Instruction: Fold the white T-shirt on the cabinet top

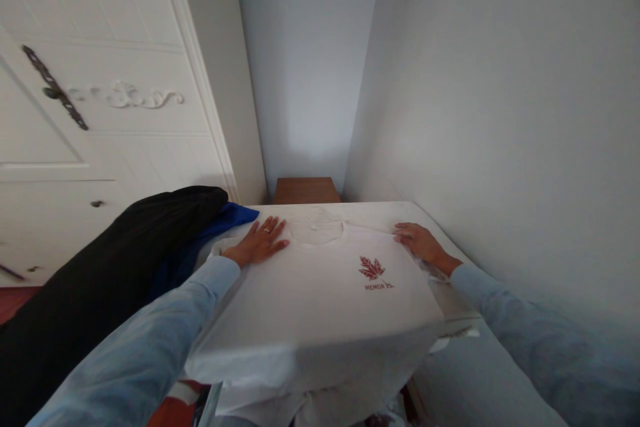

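A white T-shirt (310, 300) with a red maple leaf print and lettering lies spread over a white surface (385, 208). Its neckline points away from me, and its lower part hangs over the near edge. My left hand (259, 242) rests flat on the left shoulder of the shirt, fingers spread, a ring on one finger. At the opposite shoulder, my right hand (420, 241) touches the shirt's edge with its fingers bent together. Whether cloth is pinched between those fingertips is hard to see.
Dark clothing (115, 260) and a blue garment (215, 227) are heaped at the left. Behind them stands a white wardrobe (125, 27). A brown wooden piece (307, 190) sits beyond the far edge. The grey wall (500, 113) borders the right side. Red fabric (173, 410) shows below.
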The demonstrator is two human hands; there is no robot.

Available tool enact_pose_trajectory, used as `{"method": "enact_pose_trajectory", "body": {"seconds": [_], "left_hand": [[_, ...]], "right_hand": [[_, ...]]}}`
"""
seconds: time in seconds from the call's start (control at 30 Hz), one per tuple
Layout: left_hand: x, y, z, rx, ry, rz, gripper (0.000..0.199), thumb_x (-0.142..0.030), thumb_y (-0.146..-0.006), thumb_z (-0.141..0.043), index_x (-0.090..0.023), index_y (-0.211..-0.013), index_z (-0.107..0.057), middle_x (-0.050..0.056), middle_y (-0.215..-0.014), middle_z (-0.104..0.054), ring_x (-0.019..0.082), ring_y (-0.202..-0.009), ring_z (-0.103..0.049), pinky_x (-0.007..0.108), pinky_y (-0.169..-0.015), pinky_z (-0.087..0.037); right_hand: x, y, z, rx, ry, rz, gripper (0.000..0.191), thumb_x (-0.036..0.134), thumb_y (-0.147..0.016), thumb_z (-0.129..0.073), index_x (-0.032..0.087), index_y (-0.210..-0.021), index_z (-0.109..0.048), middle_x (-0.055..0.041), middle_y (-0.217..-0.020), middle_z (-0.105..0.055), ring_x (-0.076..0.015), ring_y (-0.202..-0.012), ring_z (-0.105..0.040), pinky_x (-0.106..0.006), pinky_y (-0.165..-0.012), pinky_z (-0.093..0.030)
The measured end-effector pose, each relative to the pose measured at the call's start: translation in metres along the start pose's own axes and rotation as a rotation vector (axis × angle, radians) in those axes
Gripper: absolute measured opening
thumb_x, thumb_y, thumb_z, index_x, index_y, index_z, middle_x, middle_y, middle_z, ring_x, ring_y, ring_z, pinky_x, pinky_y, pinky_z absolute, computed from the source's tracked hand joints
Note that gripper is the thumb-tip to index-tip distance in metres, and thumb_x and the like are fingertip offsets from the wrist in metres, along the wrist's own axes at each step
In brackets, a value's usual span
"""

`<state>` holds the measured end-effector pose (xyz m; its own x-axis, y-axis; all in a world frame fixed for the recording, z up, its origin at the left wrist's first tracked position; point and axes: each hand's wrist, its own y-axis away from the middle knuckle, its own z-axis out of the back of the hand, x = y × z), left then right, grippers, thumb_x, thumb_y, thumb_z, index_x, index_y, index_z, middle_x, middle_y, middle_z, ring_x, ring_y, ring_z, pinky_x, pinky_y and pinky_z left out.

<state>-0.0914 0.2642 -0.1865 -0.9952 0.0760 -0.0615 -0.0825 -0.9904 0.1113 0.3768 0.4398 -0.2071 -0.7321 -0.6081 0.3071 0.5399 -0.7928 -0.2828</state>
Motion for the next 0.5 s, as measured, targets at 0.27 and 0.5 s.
{"method": "enact_pose_trajectory", "body": {"seconds": [0.27,0.5], "left_hand": [[0.019,-0.031,-0.001,-0.06,-0.042,0.059,0.066,-0.048,-0.106,-0.025,-0.014,-0.162,-0.024,0.016,-0.168,-0.024,0.03,-0.158,-0.016,0.053,-0.125,-0.019],[0.011,-0.069,0.01,-0.257,-0.237,0.168,0.057,-0.035,-0.105,-0.033,-0.009,-0.154,-0.041,0.023,-0.163,-0.035,0.033,-0.156,-0.023,0.056,-0.122,-0.023]], "right_hand": [[0.028,-0.054,0.002,0.046,0.363,-0.051,0.027,0.021,-0.093,-0.055,0.017,-0.101,-0.08,-0.0108,-0.116,-0.078,-0.0265,-0.111,-0.068,-0.038,-0.102,-0.048],[0.027,-0.089,-0.016,0.018,0.458,-0.153,0.033,0.014,-0.094,-0.047,0.015,-0.099,-0.08,-0.018,-0.111,-0.078,-0.0302,-0.112,-0.068,-0.045,-0.101,-0.046]]}}
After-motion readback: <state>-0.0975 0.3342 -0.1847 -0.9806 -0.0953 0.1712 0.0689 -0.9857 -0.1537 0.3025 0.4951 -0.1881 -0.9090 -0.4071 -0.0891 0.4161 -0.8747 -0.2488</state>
